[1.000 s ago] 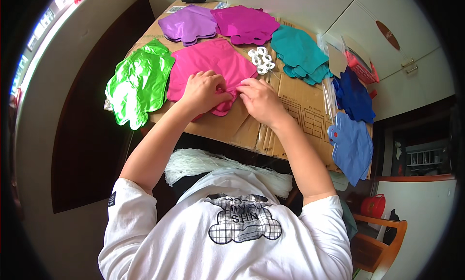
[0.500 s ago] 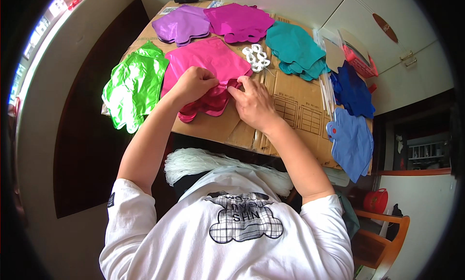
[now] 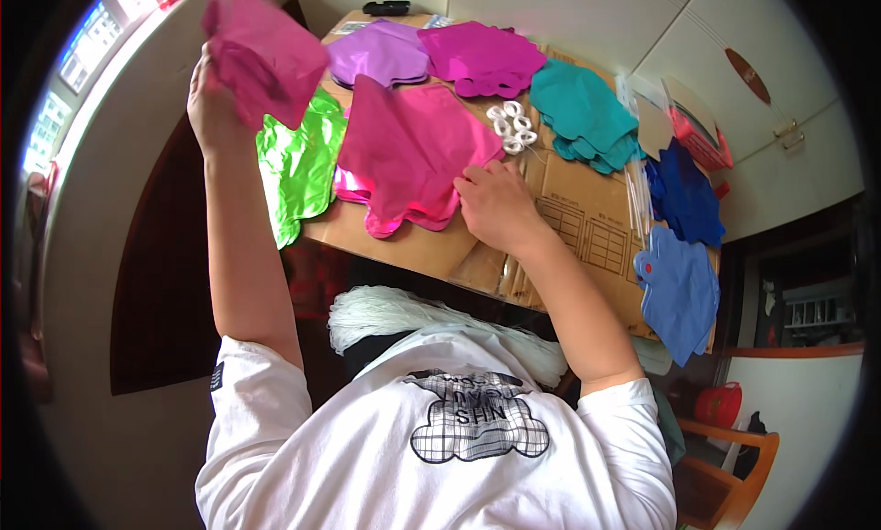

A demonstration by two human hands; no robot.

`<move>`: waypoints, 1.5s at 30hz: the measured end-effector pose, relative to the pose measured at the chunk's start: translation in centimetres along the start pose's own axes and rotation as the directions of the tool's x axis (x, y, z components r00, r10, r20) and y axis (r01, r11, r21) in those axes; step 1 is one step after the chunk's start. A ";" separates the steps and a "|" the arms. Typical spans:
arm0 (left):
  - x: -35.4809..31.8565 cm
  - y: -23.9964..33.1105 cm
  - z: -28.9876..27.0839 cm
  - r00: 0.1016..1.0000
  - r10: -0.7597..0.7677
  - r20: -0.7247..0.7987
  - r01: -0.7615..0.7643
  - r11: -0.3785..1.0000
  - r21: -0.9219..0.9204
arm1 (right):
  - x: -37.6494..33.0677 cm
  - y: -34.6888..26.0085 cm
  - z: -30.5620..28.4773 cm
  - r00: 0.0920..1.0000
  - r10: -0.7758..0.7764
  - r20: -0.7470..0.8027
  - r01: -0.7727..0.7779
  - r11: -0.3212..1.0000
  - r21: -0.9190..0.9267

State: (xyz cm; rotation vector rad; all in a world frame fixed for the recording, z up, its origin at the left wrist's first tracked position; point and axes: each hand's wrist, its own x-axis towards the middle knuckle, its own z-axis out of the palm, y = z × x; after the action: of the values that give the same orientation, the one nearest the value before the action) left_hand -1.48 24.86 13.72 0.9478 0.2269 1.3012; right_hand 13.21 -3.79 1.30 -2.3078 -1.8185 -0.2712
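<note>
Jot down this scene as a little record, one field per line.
Left hand: raised, holding a pink sheet
Right hand: at the right edge of the pink pile, grip unclear
Left of pile: shiny green material
Far side: lilac pile, magenta pile
Right: white loops, teal pile, dark blue pile, light blue pile
Surface: cardboard

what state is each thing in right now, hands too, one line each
left hand: raised, gripping
lifted pink sheet: held up, blurred
right hand: fingers curled at pink stack's edge, grip unclear
pink stack: spread on cardboard
green stack: shiny, crinkled
teal stack: lying fanned out
white strands: bundled
</note>
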 end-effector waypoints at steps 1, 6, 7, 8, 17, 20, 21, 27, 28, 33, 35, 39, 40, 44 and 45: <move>-0.9 -0.1 0.1 0.991 0.000 0.132 -0.020 0.989 0.149 | 0.2 0.0 -0.6 0.999 0.019 0.051 -0.020 1.000 0.019; -11.5 -4.1 3.7 0.563 0.127 0.817 -0.795 0.355 0.492 | 1.1 1.6 -4.2 0.922 0.340 0.183 -0.228 0.098 0.969; -13.8 -5.0 3.9 0.518 0.076 0.852 -0.828 0.293 0.478 | 1.1 1.4 -5.4 0.919 0.354 0.175 -0.132 -0.143 0.981; -15.6 -5.9 3.7 0.394 0.063 0.917 -0.899 0.235 0.370 | 1.1 1.2 -6.4 0.910 0.375 0.175 -0.026 -0.370 0.929; -17.2 -8.5 1.5 0.853 -0.498 0.153 0.457 0.857 0.240 | -5.3 2.7 -7.1 0.760 0.639 0.124 0.011 -0.202 0.979; -17.3 -6.9 2.8 0.257 -0.873 0.416 0.934 0.335 0.127 | -8.0 2.2 -8.0 0.772 0.632 0.065 0.036 -0.146 0.989; -17.7 -6.7 3.4 0.059 -0.864 0.500 0.974 0.160 0.162 | -9.0 2.0 -7.9 0.762 0.644 0.068 0.031 -0.141 0.990; -20.8 -7.5 4.5 0.485 -0.785 0.385 0.775 0.590 0.227 | -14.1 3.6 -6.1 0.538 0.833 -0.131 -0.213 0.284 0.935; -21.2 -7.5 4.6 0.548 -0.724 0.419 0.711 0.667 0.223 | -14.0 2.5 -7.1 0.477 0.802 -0.360 -0.354 0.550 0.756; -23.9 -7.3 7.2 0.589 -0.690 0.422 0.613 0.721 0.323 | -11.8 -3.3 -9.5 0.704 0.700 -0.119 -0.283 0.430 0.857; -24.8 -7.7 7.6 0.590 -0.660 0.465 0.601 0.744 0.293 | -10.9 -3.3 -6.9 0.743 0.656 -0.133 -0.154 0.361 0.920; -24.1 -7.5 7.2 0.605 -0.694 0.390 0.681 0.705 0.199 | -11.5 -2.0 -7.0 0.756 0.637 -0.151 -0.139 0.381 0.914; -23.0 -7.6 5.7 0.581 -0.688 0.435 0.676 0.706 0.213 | -11.9 -1.5 -7.6 0.694 0.709 -0.126 -0.113 0.279 0.954; -18.2 -7.1 4.8 0.805 -0.547 0.228 0.508 0.835 0.211 | -19.2 8.0 -9.9 0.383 0.901 -0.202 0.175 0.143 0.974; -16.2 -7.8 3.8 0.822 -0.541 0.180 0.516 0.840 0.168 | -21.2 10.4 -11.4 0.289 0.922 -0.259 0.234 0.194 0.953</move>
State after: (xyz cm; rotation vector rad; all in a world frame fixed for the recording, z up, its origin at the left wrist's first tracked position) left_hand 1.52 9.02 4.91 1.0241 0.3651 0.6658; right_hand 18.15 -29.03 6.43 -1.1235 -0.2588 -0.1746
